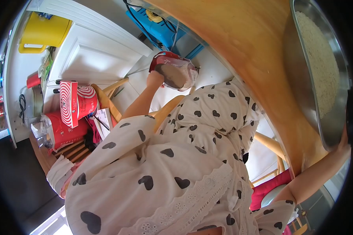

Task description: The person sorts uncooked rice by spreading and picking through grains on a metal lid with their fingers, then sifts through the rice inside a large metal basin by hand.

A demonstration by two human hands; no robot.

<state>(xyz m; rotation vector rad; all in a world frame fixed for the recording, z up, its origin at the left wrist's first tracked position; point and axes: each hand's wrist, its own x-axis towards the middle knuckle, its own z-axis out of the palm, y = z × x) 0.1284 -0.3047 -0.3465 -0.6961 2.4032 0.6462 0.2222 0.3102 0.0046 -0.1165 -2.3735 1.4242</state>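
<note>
My left hand (pixel 155 79) is closed on a red plastic bag (pixel 161 58) with a see-through part, held low beside the table. Something beige-brown shows inside the bag; I cannot tell what it is. At the right, a deep metal basin (pixel 302 74) on the table holds a pale, grainy heap (pixel 317 62), too unclear to name for certain. My right hand (pixel 344 143) lies against the basin's near end. Its fingers are lost behind the basin and the dark border of the view.
The wooden table (pixel 239 31) curves around the lap. A blue plastic crate (pixel 161 29) with cables stands on the floor beyond it. To the left, red packages (pixel 68 131) and a red-and-white box (pixel 68 103) sit on a wooden chair. White cabinets hold a yellow pitcher (pixel 47 31).
</note>
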